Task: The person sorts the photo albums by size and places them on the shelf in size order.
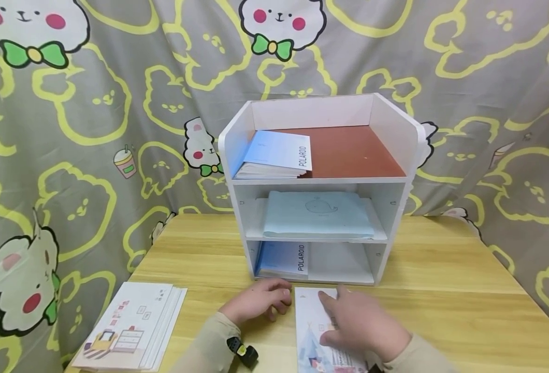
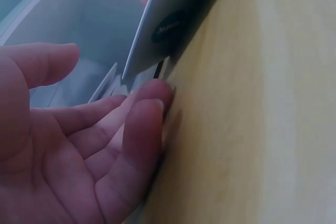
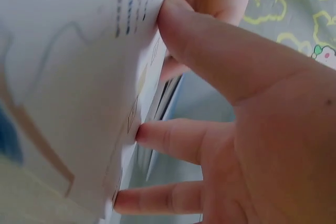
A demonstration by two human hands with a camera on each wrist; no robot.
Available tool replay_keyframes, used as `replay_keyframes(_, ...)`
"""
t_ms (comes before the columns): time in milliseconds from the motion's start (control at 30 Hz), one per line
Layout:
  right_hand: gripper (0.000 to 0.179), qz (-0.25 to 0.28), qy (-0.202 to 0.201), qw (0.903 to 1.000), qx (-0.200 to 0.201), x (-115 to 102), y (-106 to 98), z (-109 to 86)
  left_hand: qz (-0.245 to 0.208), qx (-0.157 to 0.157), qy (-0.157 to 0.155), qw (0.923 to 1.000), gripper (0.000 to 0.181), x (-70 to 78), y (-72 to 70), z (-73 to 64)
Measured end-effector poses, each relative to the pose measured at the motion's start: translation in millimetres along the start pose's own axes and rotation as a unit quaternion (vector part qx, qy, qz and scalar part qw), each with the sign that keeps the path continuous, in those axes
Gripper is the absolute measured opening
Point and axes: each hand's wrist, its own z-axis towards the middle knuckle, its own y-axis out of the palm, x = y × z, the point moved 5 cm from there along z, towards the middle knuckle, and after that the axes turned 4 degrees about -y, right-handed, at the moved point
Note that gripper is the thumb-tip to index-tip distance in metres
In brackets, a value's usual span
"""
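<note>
A white booklet [image 1: 309,331] with a tent drawing on its cover lies in front of the shelf. My right hand [image 1: 360,324] is over it, fingers spread, and in the right wrist view the thumb [image 3: 181,24] and fingertips touch the printed cover. My left hand [image 1: 261,300] holds nothing; its fingers bend loosely just left of the booklet, near the shelf's front. The left wrist view has its palm [image 2: 68,156] turned up beside a panel [image 2: 173,24] with a dark oval mark, whose near edge stands off the wooden table.
A white shelf [image 1: 379,217] stands at the back of the table [image 1: 442,305]. Blue POLAROID books lie on its top [image 1: 276,150] and bottom [image 1: 279,257] levels, a pale blue whale-print item [image 1: 318,212] between. Several white booklets [image 1: 130,324] are stacked at left. A patterned curtain [image 1: 153,114] surrounds everything.
</note>
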Motion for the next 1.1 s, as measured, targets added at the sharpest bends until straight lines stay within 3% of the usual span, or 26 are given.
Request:
replay_keyframes(233, 0.093, -0.011, -0.007, 0.9999, -0.010, -27, 4, 22.4, -0.024, 0.008, -0.028, 0.9993, 0.036, -4.9, -9.7, -1.4)
replay_keyframes(400, 0.085, 0.013, -0.035, 0.9993, 0.000, -22, -2, 26.4, -0.040, 0.013, -0.031, 0.9986, 0.033, -6.0, -13.9, -0.4)
replay_keyframes(567, 0.065, 0.139, -0.072, 0.9875, 0.018, 21, -12, 12.6, -0.063, -0.023, -0.043, 0.9968, 0.033, -10.9, -12.6, -2.2)
replay_keyframes(600, 0.062, 0.174, -0.074, 0.9818, 0.022, 33, -11, 8.4, -0.069, -0.037, -0.048, 0.9958, 0.034, -12.6, -12.0, -3.2)
replay_keyframes(667, 0.057, 0.277, -0.068, 0.9583, 0.020, 58, -5, -2.1, -0.083, -0.067, -0.054, 0.9929, 0.038, -16.3, -9.8, -4.7)
replay_keyframes(700, 0.056, 0.339, -0.061, 0.9389, 0.010, 71, -1, -7.9, -0.090, -0.083, -0.057, 0.9908, 0.040, -18.0, -7.9, -5.0)
replay_keyframes(733, 0.055, 0.405, -0.055, 0.9124, -0.003, 83, 4, -13.8, -0.098, -0.099, -0.055, 0.9886, 0.041, -18.9, -6.2, -5.4)
replay_keyframes(767, 0.054, 0.479, -0.052, 0.8763, -0.019, 93, 9, -19.4, -0.105, -0.116, -0.054, 0.9862, 0.043, -19.6, -4.3, -5.8)
replay_keyframes(833, 0.054, 0.619, -0.055, 0.7813, -0.060, 107, 19, -29.7, -0.119, -0.146, -0.047, 0.9809, 0.044, -20.8, -1.0, -6.1)
replay_keyframes(933, 0.055, 0.760, -0.092, 0.6302, -0.126, 116, 31, -38.5, -0.137, -0.176, -0.036, 0.9740, 0.044, -21.4, 1.9, -6.4)
replay_keyframes(967, 0.055, 0.791, -0.106, 0.5848, -0.145, 116, 34, -39.1, -0.143, -0.181, -0.037, 0.9723, 0.043, -21.7, 2.2, -6.4)
replay_keyframes(1000, 0.055, 0.814, -0.118, 0.5459, -0.159, 116, 37, -38.9, -0.149, -0.183, -0.035, 0.9712, 0.042, -21.7, 2.1, -6.7)
replay_keyframes(1067, 0.054, 0.845, -0.130, 0.4910, -0.168, 114, 43, -36.1, -0.159, -0.183, -0.031, 0.9697, 0.040, -21.2, 1.6, -7.6)
replay_keyframes(1100, 0.054, 0.853, -0.132, 0.4767, -0.165, 113, 45, -34.5, -0.162, -0.187, -0.026, 0.9686, 0.039, -20.2, 1.9, -8.7)
